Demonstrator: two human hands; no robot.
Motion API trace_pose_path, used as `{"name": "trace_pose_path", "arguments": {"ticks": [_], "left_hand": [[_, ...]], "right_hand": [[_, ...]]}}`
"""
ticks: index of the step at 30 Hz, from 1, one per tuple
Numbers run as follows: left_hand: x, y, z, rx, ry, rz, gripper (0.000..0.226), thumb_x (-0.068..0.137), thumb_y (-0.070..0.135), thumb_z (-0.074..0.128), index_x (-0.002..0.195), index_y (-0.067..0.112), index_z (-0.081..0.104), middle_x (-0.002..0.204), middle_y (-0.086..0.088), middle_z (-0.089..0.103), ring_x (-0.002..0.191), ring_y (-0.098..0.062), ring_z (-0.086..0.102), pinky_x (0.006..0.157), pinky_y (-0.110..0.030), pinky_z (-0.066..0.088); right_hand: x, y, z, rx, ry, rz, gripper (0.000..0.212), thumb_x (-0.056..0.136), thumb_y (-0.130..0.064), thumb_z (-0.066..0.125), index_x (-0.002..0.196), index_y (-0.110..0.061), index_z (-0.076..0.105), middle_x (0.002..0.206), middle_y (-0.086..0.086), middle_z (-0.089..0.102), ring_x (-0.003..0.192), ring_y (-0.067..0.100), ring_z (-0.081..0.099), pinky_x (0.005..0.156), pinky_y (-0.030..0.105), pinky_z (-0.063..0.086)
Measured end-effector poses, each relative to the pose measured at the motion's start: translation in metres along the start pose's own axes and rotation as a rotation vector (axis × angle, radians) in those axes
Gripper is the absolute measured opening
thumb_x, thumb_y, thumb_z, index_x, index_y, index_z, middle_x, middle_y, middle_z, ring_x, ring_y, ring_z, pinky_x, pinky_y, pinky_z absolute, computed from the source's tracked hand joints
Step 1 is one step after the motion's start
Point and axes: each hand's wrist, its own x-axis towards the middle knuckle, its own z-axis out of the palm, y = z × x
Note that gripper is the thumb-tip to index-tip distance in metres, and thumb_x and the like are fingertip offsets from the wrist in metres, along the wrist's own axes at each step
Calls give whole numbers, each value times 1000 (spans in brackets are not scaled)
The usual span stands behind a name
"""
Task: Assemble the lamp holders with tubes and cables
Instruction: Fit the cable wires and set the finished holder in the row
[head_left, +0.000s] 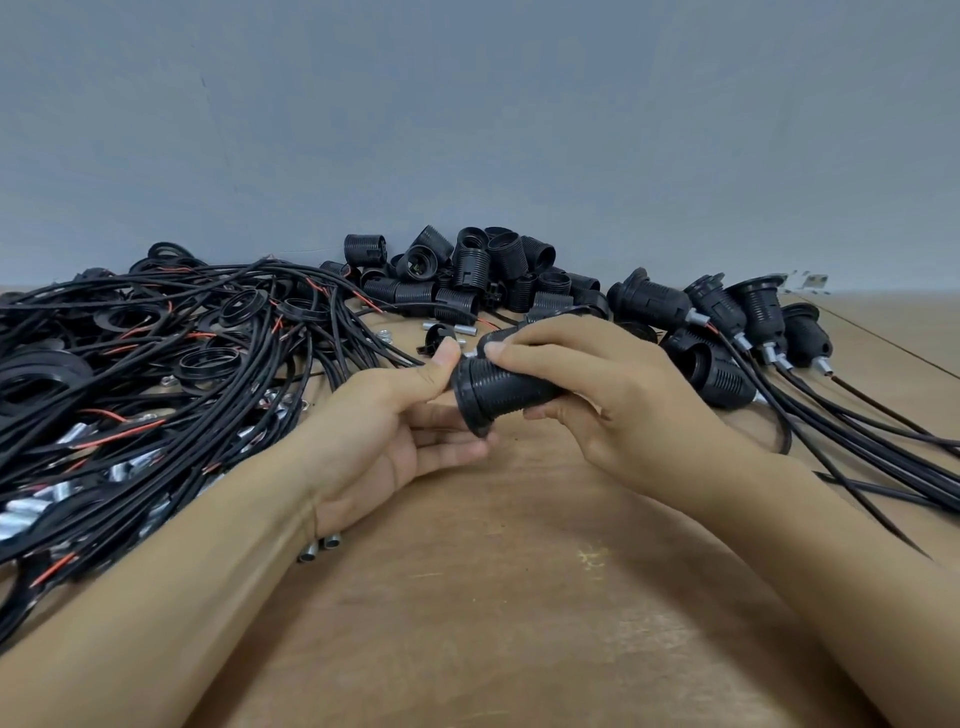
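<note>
While both of our hands meet at the middle of the wooden table, we hold one black lamp holder between them, a little above the surface. Our right hand is closed around its threaded body from the 3 o'clock side, with the thumb under and the fingers over it. Our left hand is half open under the wide flanged end, and only its thumb presses on the rim. The long axis of the holder runs from about 8 o'clock, where the open mouth is, to 2 o'clock, where the narrow end is hidden inside our right hand. We judge the next move turns on this axis: the right hand has the firm grip, so the left hand is the free one to bring a part.

At 9 to 10 o'clock lies a big tangle of black cables with red wires and metal tubes, too many to count. At 12 o'clock is a pile of bare holder shells, also too many to count. At 2 o'clock we count about five finished holders with cables. Two loose tubes lie just beside our left wrist.
</note>
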Motion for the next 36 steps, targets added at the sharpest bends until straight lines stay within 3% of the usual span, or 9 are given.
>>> {"name": "trace_pose_path", "arguments": {"ticks": [3,6,11,14,18,24,29,34,36], "left_hand": [[0,1,-2,-3,-18,-13,44,73,42,67,96,6,78,100,-23,72,85,-29,71,72,-32,61],[0,3,-6,68,-37,78,48,72,37,69,108,7,76,111,-19,72,97,-29,70,83,-34,60],[-1,5,-8,172,-24,260,53,64,16,75,116,15,72,114,-13,73,107,-25,68,89,-33,58],[-1,6,-8,210,-93,376,52,63,2,72,114,13,70,108,-5,75,101,-14,70,83,-24,56],[-2,7,-7,238,-174,452,54,65,-11,76,115,5,64,111,-4,74,107,-17,68,88,-22,52],[-1,11,-4,-19,-145,436,41,77,9,62,117,5,64,119,-20,68,124,-30,60,104,-33,49],[-4,16,-9,-182,-63,431,36,76,24,61,107,8,70,83,-8,73,84,-22,73,101,-36,52],[-2,7,0,214,89,423,49,74,41,63,119,23,64,127,2,67,122,-11,60,111,-39,39],[-3,5,5,213,54,424,47,76,50,60,114,25,68,119,1,72,117,-10,63,109,-36,38]], "right_hand": [[0,0,-1,-23,3,-22,42,82,8,73,122,-4,67,118,12,66,102,34,63,84,48,52],[-2,1,-1,26,-14,39,49,82,-2,77,128,-8,63,117,10,66,105,28,64,89,43,53],[-4,1,0,175,-71,204,51,83,-28,76,131,-15,62,113,-3,70,101,5,63,89,18,48],[-4,0,3,421,-95,428,39,84,-34,69,121,-22,66,98,-14,71,85,2,66,79,25,53],[-2,0,4,815,-57,584,29,83,-25,67,111,-20,69,80,0,70,64,18,65,59,30,53],[0,0,6,907,-42,618,27,82,-22,68,109,-19,71,76,1,71,61,20,65,57,29,53],[0,1,7,906,-57,640,28,82,-23,68,109,-18,71,78,2,71,62,19,65,57,27,54],[-1,3,6,893,-51,629,20,89,-15,68,106,-24,70,78,-2,72,62,17,65,57,25,54],[-1,4,6,885,-40,640,20,87,-15,69,105,-23,70,77,-2,72,61,18,65,57,25,54]]}}
